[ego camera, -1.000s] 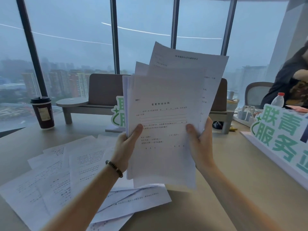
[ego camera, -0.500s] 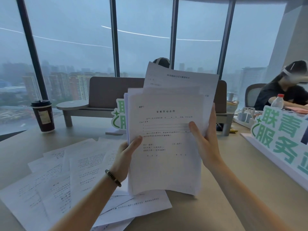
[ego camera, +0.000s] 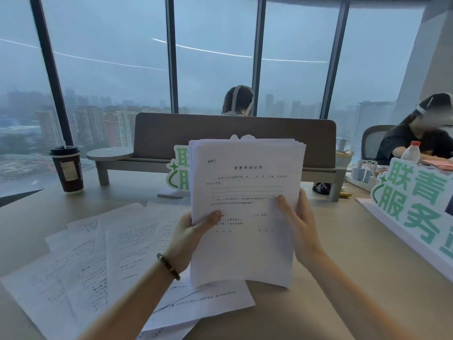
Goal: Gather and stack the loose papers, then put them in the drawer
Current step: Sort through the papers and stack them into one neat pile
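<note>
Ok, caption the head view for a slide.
Both hands, left and right, hold a squared paper stack above loose sheets.

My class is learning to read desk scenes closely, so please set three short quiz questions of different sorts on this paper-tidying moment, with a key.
1. True or false: the stack of papers is held upright by both the left hand and the right hand.
2. Multiple choice: where are the loose sheets lying? A) on the desk, left of the held stack; B) on a chair; C) in an open drawer.
3. Fill in: the lidded coffee cup stands at the far ____ of the desk.

Key: 1 true; 2 A; 3 left.
</note>
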`<state>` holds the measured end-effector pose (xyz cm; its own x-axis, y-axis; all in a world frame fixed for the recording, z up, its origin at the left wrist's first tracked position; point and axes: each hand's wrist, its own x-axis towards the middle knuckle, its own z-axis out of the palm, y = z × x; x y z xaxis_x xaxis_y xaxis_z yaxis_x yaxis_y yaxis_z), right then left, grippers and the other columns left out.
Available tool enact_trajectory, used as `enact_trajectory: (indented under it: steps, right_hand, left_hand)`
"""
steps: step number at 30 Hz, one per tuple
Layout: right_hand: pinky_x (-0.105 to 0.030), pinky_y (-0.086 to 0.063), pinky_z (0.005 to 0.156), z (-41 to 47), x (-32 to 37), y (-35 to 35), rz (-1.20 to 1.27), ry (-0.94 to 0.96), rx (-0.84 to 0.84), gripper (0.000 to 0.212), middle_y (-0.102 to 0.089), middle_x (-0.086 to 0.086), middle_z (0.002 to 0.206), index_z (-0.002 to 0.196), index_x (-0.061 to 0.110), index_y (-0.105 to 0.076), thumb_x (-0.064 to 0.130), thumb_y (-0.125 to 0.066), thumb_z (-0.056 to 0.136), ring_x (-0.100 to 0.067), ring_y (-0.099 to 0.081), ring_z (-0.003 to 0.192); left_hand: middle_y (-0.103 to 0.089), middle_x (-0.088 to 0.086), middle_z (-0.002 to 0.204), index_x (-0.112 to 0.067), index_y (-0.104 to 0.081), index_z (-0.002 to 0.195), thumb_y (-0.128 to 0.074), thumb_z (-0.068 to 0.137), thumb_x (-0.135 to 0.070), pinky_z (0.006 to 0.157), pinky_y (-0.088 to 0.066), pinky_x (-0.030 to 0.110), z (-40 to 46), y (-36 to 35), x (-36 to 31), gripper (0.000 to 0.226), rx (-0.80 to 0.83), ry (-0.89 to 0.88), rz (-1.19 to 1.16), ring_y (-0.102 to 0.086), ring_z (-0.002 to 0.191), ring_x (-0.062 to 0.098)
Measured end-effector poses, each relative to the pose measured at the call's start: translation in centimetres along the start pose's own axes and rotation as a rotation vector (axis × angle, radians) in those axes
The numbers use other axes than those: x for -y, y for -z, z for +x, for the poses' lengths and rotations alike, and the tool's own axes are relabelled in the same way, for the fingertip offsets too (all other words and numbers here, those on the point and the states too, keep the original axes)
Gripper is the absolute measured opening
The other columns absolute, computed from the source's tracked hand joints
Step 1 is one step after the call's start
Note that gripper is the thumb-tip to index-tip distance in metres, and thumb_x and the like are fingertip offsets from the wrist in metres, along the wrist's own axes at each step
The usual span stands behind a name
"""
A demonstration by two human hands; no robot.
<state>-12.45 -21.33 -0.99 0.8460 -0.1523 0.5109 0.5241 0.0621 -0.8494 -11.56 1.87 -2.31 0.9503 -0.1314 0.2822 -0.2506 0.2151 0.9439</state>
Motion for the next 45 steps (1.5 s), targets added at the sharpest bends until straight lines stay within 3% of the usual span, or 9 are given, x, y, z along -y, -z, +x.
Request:
enact_trajectory:
  steps: [7,13,18,23,26,32,36,40,45]
  right_hand:
    - [-0.027,-0.051,0.069,-1.8,-2.3,-0.4,-0.241,-0.023,-0.083,0.017,-0.063,0.018,0.097,0.102,0.018,-0.039,0.017,-0.055,0.100,0.005,-0.065,0.085]
    - [-0.044,-0.061,0.072,0.1,-1.5,-1.8,-0.340,-0.067,-0.088,0.023,-0.071,0.005,0.103,0.105,0.034,-0.048,0.023,-0.065,0.095,-0.014,-0.073,0.084]
    - [-0.031,-0.058,0.067,1.2,-0.7,-4.3,-0.183,-0.370,0.043,0.016,-0.070,0.001,0.108,0.116,0.022,-0.054,0.026,-0.055,0.101,-0.016,-0.071,0.090]
    - [-0.042,-0.048,0.098,1.7,-2.8,-4.7,-0.393,-0.480,0.096,0.037,-0.067,-0.001,0.118,0.113,0.023,-0.065,0.048,-0.039,0.103,-0.024,-0.061,0.112]
    - [-0.042,-0.040,0.106,1.9,-4.0,-4.0,-0.644,-0.542,0.120,0.043,-0.056,-0.001,0.135,0.130,0.019,-0.057,0.047,-0.038,0.104,-0.026,-0.051,0.127]
    - [-0.034,-0.041,0.095,2.1,-5.2,-4.5,-0.809,-0.674,0.222,0.041,-0.055,-0.002,0.137,0.136,0.019,-0.050,0.036,-0.052,0.099,-0.023,-0.052,0.119]
    - [-0.043,-0.057,0.092,1.8,-5.9,-5.1,-0.562,-0.717,0.195,0.021,-0.068,-0.003,0.108,0.114,0.011,-0.057,0.018,-0.063,0.095,-0.018,-0.065,0.090]
    - [-0.038,-0.047,0.095,1.9,-6.6,-5.0,-0.524,-0.738,0.173,0.045,-0.051,0.002,0.107,0.123,0.005,-0.049,0.016,-0.075,0.088,-0.023,-0.055,0.107]
    - [-0.039,-0.058,0.080,2.1,-9.0,-4.8,-0.525,-0.766,0.233,0.046,-0.071,-0.007,0.095,0.110,0.005,-0.060,0.019,-0.085,0.074,-0.023,-0.068,0.087]
  left_hand:
    - [-0.076,0.008,0.101,-0.012,-0.072,0.105,-0.075,0.082,-0.019,0.077,-0.060,0.043,-0.2,-0.1,0.2,0.023,-0.032,0.015,0.062,-0.073,0.091,0.028]
    - [-0.077,0.001,0.090,-0.024,-0.070,0.094,-0.064,0.091,-0.030,0.067,-0.062,0.036,1.1,1.1,-0.6,0.010,-0.108,-0.033,0.349,-0.074,0.081,0.019]
    - [-0.076,0.012,0.096,-0.008,-0.070,0.104,-0.062,0.092,-0.025,0.070,-0.062,0.046,1.9,4.5,-1.8,0.022,-0.136,0.085,0.241,-0.074,0.083,0.032]
    - [-0.074,0.018,0.106,-0.005,-0.067,0.111,-0.062,0.092,-0.029,0.079,-0.059,0.049,2.4,9.6,-0.7,0.031,-0.145,0.376,0.138,-0.070,0.096,0.041]
    - [-0.073,0.021,0.104,-0.004,-0.067,0.104,-0.063,0.092,-0.028,0.082,-0.058,0.049,2.2,12.4,0.3,0.028,-0.231,0.446,0.177,-0.068,0.099,0.042]
    - [-0.073,0.014,0.086,0.000,-0.068,0.101,-0.059,0.096,-0.030,0.060,-0.054,0.029,2.1,14.0,3.5,0.033,-0.298,0.445,0.494,-0.069,0.074,0.028]
    - [-0.073,0.017,0.089,0.003,-0.069,0.100,-0.060,0.096,-0.029,0.064,-0.056,0.031,2.6,13.7,4.2,0.033,-0.307,0.420,0.517,-0.070,0.075,0.029]
    - [-0.074,0.019,0.093,0.001,-0.070,0.098,-0.061,0.095,-0.030,0.079,-0.059,0.043,2.6,13.7,4.4,0.032,-0.304,0.412,0.542,-0.072,0.083,0.034]
    - [-0.074,0.019,0.093,0.001,-0.069,0.101,-0.061,0.095,-0.031,0.079,-0.059,0.044,2.5,13.7,4.2,0.034,-0.300,0.421,0.523,-0.072,0.084,0.035]
